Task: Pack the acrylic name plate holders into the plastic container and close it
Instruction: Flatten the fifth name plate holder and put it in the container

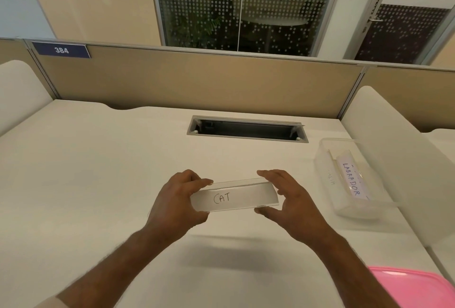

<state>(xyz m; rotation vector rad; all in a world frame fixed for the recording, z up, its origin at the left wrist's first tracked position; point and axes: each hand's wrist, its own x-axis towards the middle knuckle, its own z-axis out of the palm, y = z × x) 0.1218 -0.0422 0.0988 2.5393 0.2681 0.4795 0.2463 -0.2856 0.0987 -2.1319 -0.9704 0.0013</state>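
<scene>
While held above the bench (98, 160), the CAT name plate holder (234, 197) sits between left hand (177, 199) and right hand (293, 199), each grip pinching one end.

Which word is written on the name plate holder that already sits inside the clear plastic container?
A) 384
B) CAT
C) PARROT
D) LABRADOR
D: the name plate holder standing in the plastic container at the right reads LABRADOR, while the CAT holder is held above the desk between the left hand and the right hand.
</scene>
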